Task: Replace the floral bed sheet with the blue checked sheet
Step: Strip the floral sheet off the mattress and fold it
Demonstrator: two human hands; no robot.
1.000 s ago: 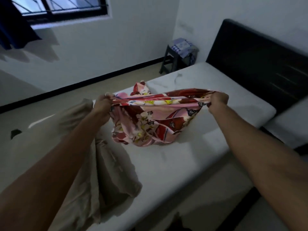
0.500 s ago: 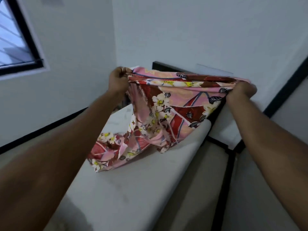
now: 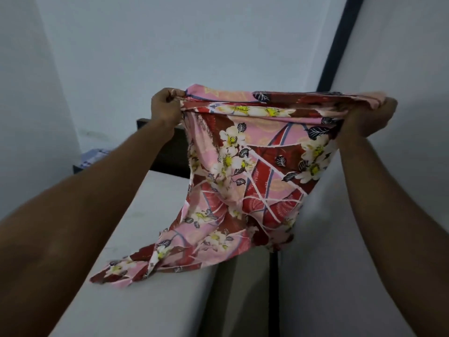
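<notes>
Left hand point(image 3: 166, 107): fisted on floral bed sheet point(image 3: 245, 166) top edge
Right hand point(image 3: 369, 117): gripping opposite end
Sheet: tail on bare mattress point(image 3: 136, 300)

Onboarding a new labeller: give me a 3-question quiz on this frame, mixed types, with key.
1. True or false: the floral sheet lies spread flat over the mattress.
2. Which hands grip the floral sheet? A) left only B) right only C) both
3. Fill in: the sheet's lower end rests on the bare ____.

Key:
1. False; it is bunched and held up by the left hand and right hand.
2. C
3. mattress
</notes>
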